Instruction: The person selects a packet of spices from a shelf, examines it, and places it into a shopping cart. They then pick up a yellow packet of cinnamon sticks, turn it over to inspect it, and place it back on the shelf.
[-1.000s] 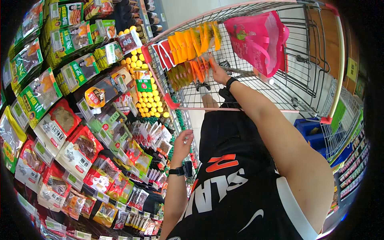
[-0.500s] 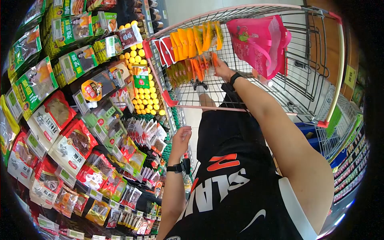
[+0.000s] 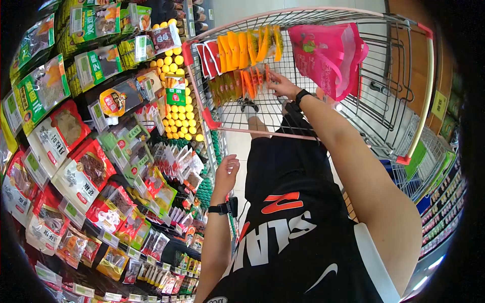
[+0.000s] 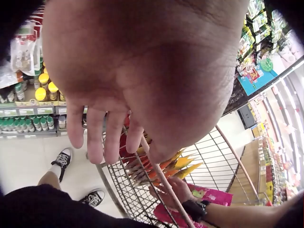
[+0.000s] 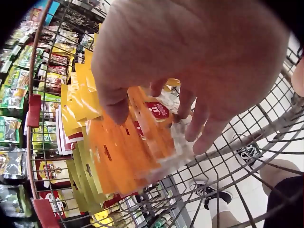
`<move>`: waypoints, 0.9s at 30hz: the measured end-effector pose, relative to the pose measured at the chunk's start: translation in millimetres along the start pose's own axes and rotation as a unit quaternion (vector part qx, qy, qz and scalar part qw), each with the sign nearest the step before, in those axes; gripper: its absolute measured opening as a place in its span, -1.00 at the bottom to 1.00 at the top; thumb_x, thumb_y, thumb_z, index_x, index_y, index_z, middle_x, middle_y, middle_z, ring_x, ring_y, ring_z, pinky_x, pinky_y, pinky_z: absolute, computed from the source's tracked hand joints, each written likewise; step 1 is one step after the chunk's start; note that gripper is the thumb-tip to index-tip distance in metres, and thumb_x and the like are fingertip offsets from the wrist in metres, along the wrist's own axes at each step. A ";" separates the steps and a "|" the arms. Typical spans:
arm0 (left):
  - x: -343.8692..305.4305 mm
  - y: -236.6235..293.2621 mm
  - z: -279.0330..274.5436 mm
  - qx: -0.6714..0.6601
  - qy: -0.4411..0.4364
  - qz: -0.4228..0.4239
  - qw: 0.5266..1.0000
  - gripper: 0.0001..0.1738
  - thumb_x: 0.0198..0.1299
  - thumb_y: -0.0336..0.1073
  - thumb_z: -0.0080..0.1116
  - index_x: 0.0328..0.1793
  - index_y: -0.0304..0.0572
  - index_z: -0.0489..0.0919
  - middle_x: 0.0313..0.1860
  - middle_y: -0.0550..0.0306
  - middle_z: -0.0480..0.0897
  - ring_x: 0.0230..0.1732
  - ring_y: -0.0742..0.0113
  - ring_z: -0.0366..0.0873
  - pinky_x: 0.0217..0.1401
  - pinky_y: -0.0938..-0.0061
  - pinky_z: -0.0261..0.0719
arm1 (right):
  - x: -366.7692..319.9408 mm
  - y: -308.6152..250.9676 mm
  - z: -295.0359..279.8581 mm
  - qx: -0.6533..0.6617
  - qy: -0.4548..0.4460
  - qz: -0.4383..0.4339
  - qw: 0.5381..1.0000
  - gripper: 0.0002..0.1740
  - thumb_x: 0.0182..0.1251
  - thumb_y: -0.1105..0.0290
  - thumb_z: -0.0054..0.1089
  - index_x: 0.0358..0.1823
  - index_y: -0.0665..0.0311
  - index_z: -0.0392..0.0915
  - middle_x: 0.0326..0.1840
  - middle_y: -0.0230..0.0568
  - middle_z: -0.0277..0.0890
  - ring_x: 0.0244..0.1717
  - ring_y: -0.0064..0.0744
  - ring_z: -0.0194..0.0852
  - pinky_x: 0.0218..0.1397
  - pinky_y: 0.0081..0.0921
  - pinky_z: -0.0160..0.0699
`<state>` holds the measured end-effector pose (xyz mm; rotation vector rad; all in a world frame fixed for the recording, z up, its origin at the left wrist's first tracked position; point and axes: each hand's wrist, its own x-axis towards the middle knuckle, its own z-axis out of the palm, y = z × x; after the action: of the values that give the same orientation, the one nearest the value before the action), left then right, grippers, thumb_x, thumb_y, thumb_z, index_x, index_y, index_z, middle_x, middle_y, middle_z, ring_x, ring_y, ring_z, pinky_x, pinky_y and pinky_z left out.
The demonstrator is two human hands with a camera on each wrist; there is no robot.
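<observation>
In the head view, my right hand [image 3: 284,86] reaches into the shopping cart at the near end of a row of orange packets [image 3: 248,85]. The right wrist view shows its thumb and index finger at the top of an orange packet [image 5: 149,118] with a clear section, the other fingers loosely bent. Yellow packets [image 3: 243,49], red-and-white packets [image 3: 208,59] and olive packets [image 3: 226,88] stand beside them. My left hand [image 3: 227,173] hangs outside the cart, fingers relaxed, holding nothing; the left wrist view shows its palm [image 4: 142,76] large.
A pink bag [image 3: 328,55] lies in the cart beyond my right hand. Shelves of hanging food packets [image 3: 88,174] and yellow-capped bottles [image 3: 181,121] line the left side. The cart's pink rail [image 3: 268,135] runs in front of my body.
The last orange packet, held out from the row by my right hand half a second ago, now stands nearer the others. My left hand has shifted slightly, and the shelves sit lower and further left.
</observation>
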<state>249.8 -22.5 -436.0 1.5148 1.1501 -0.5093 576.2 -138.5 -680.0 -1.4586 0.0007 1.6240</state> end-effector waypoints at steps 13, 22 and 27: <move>-11.0 -14.4 9.3 0.007 0.011 -0.011 1.000 -0.68 0.36 -0.31 0.21 0.18 -0.22 0.56 -0.06 0.09 0.71 -0.06 0.35 0.67 0.00 0.45 0.59 | 23.1 22.9 -10.8 -0.075 0.085 -0.007 0.994 -0.10 0.31 -0.12 0.34 0.39 0.47 0.24 0.01 0.00 0.57 -0.08 -0.36 0.59 -0.10 -0.43 0.65; -12.1 -13.2 10.3 0.012 0.007 -0.007 1.000 -0.70 0.37 -0.30 0.20 0.17 -0.23 0.57 -0.07 0.10 0.72 -0.07 0.34 0.68 -0.02 0.45 0.59 | 21.6 12.3 2.4 -0.073 0.084 -0.109 0.988 -0.51 0.44 0.09 0.26 0.05 0.45 0.55 -0.31 -0.20 0.61 -0.35 -0.45 0.59 -0.27 -0.47 0.63; -5.8 -31.2 14.1 -0.003 0.014 0.002 1.000 -0.70 0.36 -0.30 0.20 0.17 -0.22 0.58 -0.07 0.10 0.72 -0.08 0.34 0.68 -0.03 0.44 0.60 | 20.1 20.5 -7.7 -0.112 0.035 -0.106 0.987 -0.60 0.46 0.21 0.21 0.14 0.37 0.57 -0.28 -0.20 0.61 -0.37 -0.51 0.56 -0.29 -0.46 0.59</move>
<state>224.1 -40.4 -451.0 1.5230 1.1694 -0.4840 572.3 -142.3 -709.3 -1.6261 -0.2948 1.4335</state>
